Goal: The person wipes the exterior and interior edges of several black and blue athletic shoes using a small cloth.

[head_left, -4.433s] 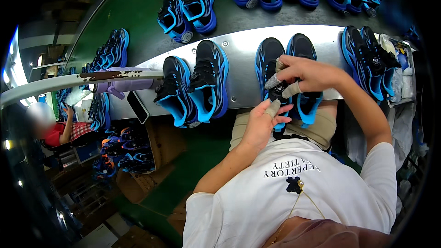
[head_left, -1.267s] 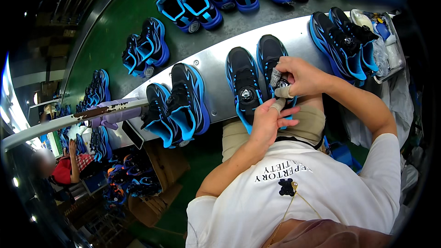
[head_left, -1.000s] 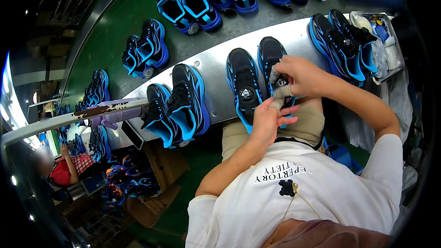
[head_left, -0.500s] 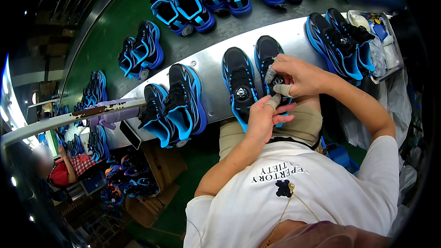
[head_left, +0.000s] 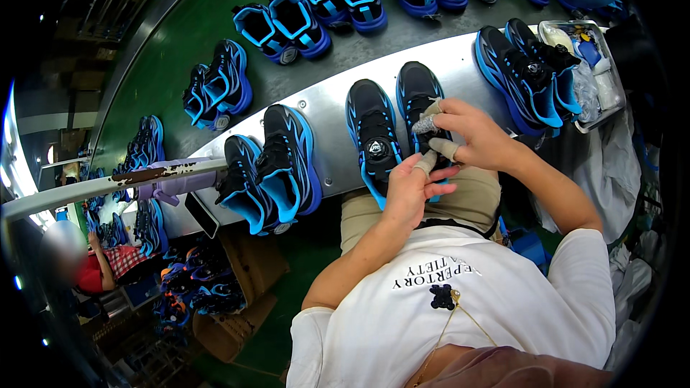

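The black-and-blue shoe [head_left: 420, 86] stood on the silver bench [head_left: 330, 129], toe toward 12 o'clock, its mate [head_left: 369, 108] just beside it at 9 o'clock; the right hand [head_left: 476, 136] came in from 3 o'clock, covered fingertips bunched over the instep; the left hand [head_left: 410, 190] lay close below from 6 o'clock, outer fingers spread; whether either grip pinched anything could not be told, the contact being hidden; the step in hand was judged to be fine handwork at the instep; the next move appeared to call for a steadied shoe and small fingertip adjustments.
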### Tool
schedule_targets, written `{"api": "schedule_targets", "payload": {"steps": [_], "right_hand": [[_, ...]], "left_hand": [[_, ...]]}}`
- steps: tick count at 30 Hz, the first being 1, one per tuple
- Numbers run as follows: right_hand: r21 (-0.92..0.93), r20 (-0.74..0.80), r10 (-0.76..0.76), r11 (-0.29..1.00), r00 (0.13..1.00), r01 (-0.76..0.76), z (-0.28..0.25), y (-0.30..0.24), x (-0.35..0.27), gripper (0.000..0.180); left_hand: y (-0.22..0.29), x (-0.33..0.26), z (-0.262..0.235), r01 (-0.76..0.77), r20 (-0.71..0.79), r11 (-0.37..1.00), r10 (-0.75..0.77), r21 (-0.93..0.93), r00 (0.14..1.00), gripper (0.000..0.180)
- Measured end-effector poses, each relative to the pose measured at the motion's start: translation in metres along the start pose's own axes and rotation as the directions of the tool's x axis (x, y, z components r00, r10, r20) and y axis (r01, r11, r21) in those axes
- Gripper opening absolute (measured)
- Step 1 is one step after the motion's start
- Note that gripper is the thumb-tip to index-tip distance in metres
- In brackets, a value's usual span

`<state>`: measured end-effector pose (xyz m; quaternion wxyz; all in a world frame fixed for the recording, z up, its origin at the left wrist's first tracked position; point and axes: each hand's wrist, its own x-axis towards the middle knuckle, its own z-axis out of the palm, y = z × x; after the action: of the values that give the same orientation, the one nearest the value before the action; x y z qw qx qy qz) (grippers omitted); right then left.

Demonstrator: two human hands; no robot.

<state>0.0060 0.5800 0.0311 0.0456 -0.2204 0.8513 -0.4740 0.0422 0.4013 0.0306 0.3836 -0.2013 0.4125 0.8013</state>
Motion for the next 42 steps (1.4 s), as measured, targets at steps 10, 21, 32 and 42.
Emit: {"api": "schedule_targets", "payload": {"steps": [10,21,32,42], "right_hand": [[-0.319,0.034,0.026,0.948,0.999,-0.013,0.012,-0.008,-0.026,0.043],[-0.152,0.066,0.170,0.976,0.983,-0.158,-0.035,-0.029,0.033,0.039],[-0.652,-0.152,0.302,0.685,0.941,-0.325,0.018,0.051,0.292,0.067],[-0.652,-0.173,0.219,0.705,0.960,-0.278,-0.023,0.126,0.234,0.051]], "left_hand": [[-0.003,0.005,0.000,0.025,-0.013,0.999,-0.026,-0.039,1.000,0.027],[0.034,-0.065,-0.034,-0.444,0.504,-0.242,0.340,0.863,0.794,0.058],[0.001,-0.016,-0.031,-0.417,0.460,-0.199,0.288,0.887,0.840,0.040],[0.072,0.000,-0.026,-0.547,0.549,-0.130,0.399,0.827,0.735,0.038]]}}
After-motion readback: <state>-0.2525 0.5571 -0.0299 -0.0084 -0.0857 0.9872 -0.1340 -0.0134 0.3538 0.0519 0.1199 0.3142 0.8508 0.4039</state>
